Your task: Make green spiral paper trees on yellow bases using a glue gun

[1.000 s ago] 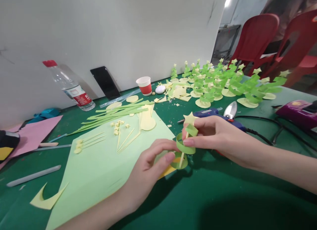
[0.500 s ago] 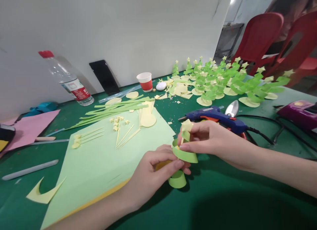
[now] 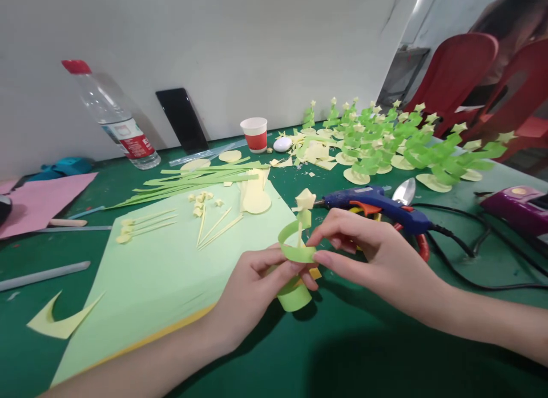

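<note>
A small paper tree is in my hands: a green paper strip curls in loops around a thin stick, with a pale yellow star on top. My left hand is closed on the stick and strip around the middle, its fingers partly hidden behind the paper. A lower loop of the strip hangs under that hand. My right hand pinches the right edge of the upper loop between thumb and forefinger. A patch of yellow-orange shows by the left fingertips.
Several finished paper trees stand back right. Near my right hand lie a blue glue gun and its black cable. Pale green paper carries sticks and small stars. Green strips, a paper cup, a phone and a bottle are behind.
My right hand has moved from the stick below the star down to the upper loop's right edge. The loop has turned and opened wider toward the left. The view has shifted slightly.
</note>
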Action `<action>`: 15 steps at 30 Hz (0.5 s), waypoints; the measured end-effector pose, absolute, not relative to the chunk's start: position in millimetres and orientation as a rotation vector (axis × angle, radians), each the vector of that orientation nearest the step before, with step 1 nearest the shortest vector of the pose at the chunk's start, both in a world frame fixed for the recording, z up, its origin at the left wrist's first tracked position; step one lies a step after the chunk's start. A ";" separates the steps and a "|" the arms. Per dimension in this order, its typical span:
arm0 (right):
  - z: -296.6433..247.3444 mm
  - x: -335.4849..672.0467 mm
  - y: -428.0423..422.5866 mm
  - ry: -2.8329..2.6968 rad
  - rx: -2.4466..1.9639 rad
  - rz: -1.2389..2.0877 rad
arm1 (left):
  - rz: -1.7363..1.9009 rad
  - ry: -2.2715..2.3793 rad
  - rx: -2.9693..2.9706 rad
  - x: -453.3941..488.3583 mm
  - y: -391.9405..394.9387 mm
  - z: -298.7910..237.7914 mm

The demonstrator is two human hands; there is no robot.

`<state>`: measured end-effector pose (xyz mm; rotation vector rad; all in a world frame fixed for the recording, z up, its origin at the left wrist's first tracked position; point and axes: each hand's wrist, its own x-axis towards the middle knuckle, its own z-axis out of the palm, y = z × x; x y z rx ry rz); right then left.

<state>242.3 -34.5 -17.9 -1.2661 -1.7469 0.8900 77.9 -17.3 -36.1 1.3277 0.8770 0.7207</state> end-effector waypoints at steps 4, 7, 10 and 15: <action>-19.0 238.5 -36.3 -1.736 -1.264 0.920 | 0.719 0.912 1.370 78.3 -18.1 -35.7; -19.4 237.3 -35.8 -1.718 -1.292 0.926 | 0.708 0.951 1.424 78.7 -18.0 -35.8; -20.6 236.4 -34.4 -1.702 -1.322 0.916 | 0.694 0.967 1.477 78.5 -17.4 -36.5; -23.2 235.6 -33.6 -1.685 -1.336 0.922 | 0.671 0.949 1.530 76.8 -16.6 -39.2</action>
